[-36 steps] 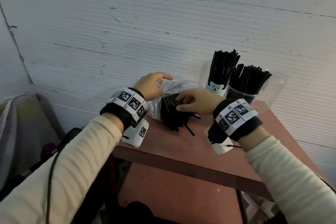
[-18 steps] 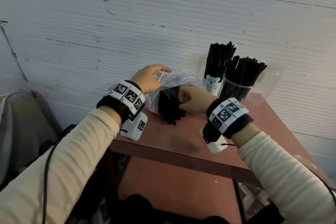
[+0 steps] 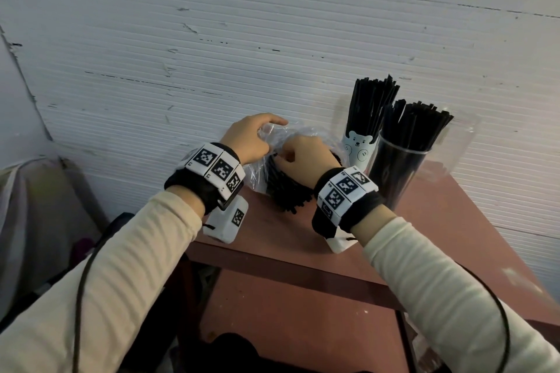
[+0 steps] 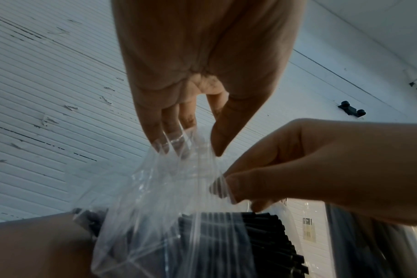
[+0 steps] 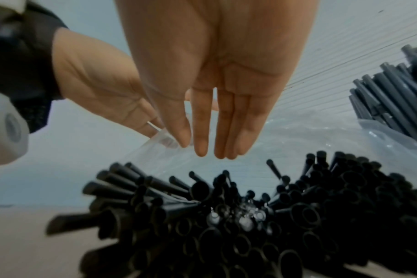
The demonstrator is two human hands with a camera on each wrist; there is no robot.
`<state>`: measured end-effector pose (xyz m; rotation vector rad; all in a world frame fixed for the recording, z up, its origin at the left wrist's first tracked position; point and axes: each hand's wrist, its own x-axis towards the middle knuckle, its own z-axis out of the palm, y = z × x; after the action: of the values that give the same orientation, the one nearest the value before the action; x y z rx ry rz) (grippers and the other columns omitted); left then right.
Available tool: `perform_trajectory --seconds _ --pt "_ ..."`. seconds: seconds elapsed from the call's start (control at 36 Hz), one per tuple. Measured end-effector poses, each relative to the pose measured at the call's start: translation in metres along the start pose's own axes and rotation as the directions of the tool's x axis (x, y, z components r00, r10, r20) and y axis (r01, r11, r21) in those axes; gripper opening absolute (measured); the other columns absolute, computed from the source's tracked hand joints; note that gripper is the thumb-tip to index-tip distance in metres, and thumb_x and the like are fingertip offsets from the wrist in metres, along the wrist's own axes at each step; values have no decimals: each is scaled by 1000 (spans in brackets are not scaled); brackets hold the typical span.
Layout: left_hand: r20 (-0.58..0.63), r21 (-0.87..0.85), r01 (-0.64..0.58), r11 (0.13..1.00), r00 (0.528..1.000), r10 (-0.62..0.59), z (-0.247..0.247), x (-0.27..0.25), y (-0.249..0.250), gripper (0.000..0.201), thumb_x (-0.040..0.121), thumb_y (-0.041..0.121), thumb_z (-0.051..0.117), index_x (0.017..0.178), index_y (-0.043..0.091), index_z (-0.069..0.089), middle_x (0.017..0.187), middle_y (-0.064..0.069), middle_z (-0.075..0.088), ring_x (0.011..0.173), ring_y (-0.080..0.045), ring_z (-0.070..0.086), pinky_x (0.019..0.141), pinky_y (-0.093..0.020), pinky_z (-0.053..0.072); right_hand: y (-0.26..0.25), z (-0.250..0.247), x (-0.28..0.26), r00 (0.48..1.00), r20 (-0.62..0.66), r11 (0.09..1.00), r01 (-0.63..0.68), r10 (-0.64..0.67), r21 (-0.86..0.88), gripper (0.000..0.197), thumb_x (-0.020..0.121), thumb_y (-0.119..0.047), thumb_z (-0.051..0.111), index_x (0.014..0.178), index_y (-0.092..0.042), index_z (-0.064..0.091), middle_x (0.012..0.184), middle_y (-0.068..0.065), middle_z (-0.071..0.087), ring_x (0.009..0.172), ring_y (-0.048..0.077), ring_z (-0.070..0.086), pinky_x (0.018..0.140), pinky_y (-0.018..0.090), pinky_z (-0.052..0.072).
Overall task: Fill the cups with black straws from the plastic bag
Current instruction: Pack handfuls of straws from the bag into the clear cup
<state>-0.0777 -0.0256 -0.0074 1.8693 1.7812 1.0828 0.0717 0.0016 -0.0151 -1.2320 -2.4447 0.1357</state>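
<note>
A clear plastic bag (image 3: pixel 256 174) of black straws (image 3: pixel 288 195) lies on the reddish table (image 3: pixel 281 241) against the wall. My left hand (image 3: pixel 257 135) grips the bag's top film (image 4: pixel 155 188) between fingers and thumb. My right hand (image 3: pixel 288 156) pinches the film right beside it, above the straw ends (image 5: pixel 250 216). To the right stand a white bear cup (image 3: pixel 359 150) and a clear cup (image 3: pixel 394 179), both packed with upright black straws (image 3: pixel 415 126).
A ribbed white wall (image 3: pixel 272 54) rises directly behind the table. An empty clear cup (image 3: pixel 457 145) stands behind the filled clear one. Below the tabletop is a reddish lower shelf (image 3: pixel 288 321). A grey bag (image 3: pixel 30 206) lies at the left.
My right hand has left the straw ends, curled up and moved to the bag's film beside the left hand. The loose straws on the table are gathered back. The left hand kept its hold.
</note>
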Motion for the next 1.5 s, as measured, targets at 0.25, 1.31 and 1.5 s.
perform_trajectory --seconds 0.25,1.31,1.5 --pt "20 27 -75 997 997 75 -2 1 16 52 88 3 59 128 36 58 142 3 51 64 -24 56 58 -33 54 -2 15 11 953 301 991 20 21 -133 35 97 -39 47 115 -11 57 117 10 61 109 29 57 90 36 44" --pt "-174 96 -301 949 933 314 14 -6 -4 58 75 11 73 129 21 54 131 -6 49 122 -18 45 100 -26 36 51 -59 -37 978 203 977 2 -47 215 27 81 -16 73 104 -30 73 92 -9 65 69 -3 58 61 7 43" --pt "216 160 -477 864 871 441 47 -9 31 84 61 45 83 133 25 46 132 10 49 123 -9 45 105 -27 35 57 -88 -56 964 258 978 16 -71 208 25 79 -18 75 98 -34 73 86 -5 69 69 10 63 67 24 54"
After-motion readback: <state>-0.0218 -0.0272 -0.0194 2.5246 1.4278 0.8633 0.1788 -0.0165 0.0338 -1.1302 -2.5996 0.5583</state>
